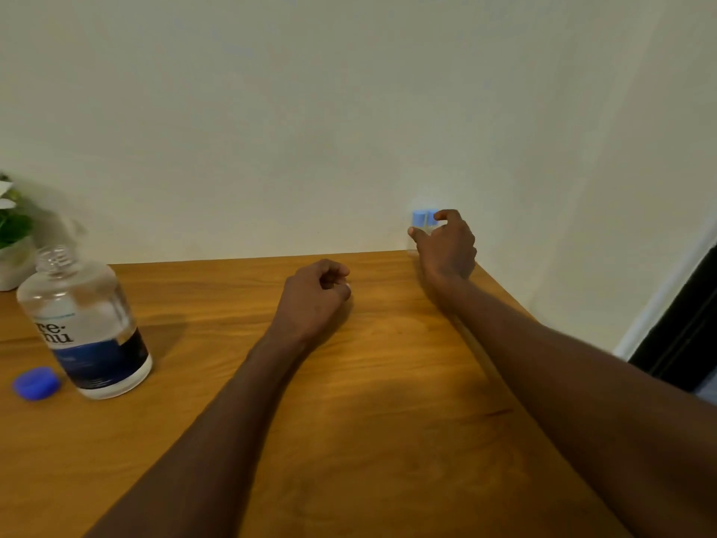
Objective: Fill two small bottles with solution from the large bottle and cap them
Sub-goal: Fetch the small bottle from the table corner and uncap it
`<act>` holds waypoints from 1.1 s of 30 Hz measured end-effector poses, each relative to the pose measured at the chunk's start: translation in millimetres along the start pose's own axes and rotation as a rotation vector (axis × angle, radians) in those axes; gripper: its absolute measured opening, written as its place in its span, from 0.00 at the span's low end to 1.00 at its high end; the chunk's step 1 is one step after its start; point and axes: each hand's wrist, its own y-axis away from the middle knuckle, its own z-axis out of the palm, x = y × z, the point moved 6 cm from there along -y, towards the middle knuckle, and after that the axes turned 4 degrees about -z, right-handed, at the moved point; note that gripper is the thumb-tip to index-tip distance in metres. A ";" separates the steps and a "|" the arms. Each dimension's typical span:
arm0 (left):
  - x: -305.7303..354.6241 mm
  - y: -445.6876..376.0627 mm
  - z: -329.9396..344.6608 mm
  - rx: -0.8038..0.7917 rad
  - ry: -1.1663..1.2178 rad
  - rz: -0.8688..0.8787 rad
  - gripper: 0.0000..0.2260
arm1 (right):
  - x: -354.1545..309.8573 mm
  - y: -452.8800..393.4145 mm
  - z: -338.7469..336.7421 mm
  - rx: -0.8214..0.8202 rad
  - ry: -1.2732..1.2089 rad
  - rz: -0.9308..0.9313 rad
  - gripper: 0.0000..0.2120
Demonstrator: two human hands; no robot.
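Note:
The large clear bottle [87, 324] with a dark blue label stands uncapped at the left of the wooden table [388, 401]. Its blue cap [35, 383] lies on the table just left of it. Two small bottles with light blue caps [423, 219] stand side by side at the table's far right corner against the wall. My right hand [446, 246] is at them, thumb and fingers around their right side, hiding most of their bodies. My left hand [318, 297] rests on the table in the middle, fingers curled into a loose fist, holding nothing.
A potted plant [13, 234] in a white pot stands at the far left behind the large bottle. A pale wall runs along the table's back edge. The table's right edge drops off toward a dark doorway [683, 335].

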 end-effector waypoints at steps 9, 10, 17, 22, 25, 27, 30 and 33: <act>0.4 -0.2 1.5 0.009 0.010 -0.006 0.09 | -19.1 -15.5 6.8 0.056 0.112 -0.123 0.21; 0.8 -0.2 1.7 0.011 0.010 -0.004 0.09 | -20.2 -14.9 8.2 0.054 0.122 -0.126 0.20; 1.8 0.2 1.8 0.009 0.001 -0.006 0.09 | -26.2 -12.5 13.0 0.075 0.159 -0.143 0.23; 2.8 0.7 0.9 0.005 -0.010 -0.002 0.10 | -25.3 -14.6 13.1 0.070 0.183 -0.126 0.17; 3.3 1.0 0.9 0.005 -0.005 -0.002 0.10 | -24.3 -14.0 13.1 0.066 0.177 -0.122 0.14; 3.7 1.1 0.4 0.012 -0.004 -0.002 0.09 | -24.6 -13.2 13.3 0.062 0.178 -0.124 0.14; 3.8 1.1 0.4 0.009 0.002 -0.002 0.10 | -27.7 -10.6 12.7 0.054 0.168 -0.132 0.12; 4.7 1.4 -1.1 0.023 0.028 -0.009 0.09 | -34.0 -5.6 8.3 0.056 0.131 -0.141 0.09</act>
